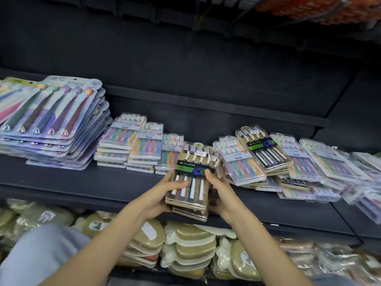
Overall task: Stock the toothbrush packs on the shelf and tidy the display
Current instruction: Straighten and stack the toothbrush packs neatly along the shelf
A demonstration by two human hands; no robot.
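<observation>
Left hand (165, 188) | right hand (218, 188) | both grip toothbrush packs (190, 186) over shelf (103, 182)

We count two hands: left hand (165, 189), right hand (219, 187); one small stack of beige packs (190, 182) held between them; three neat stacks of pastel packs (132, 141) on one dark shelf (82, 180); one tall pile of wide purple packs (51, 120); five brushes visible in top one; loose heap (288, 162) at right too jumbled to count
</observation>
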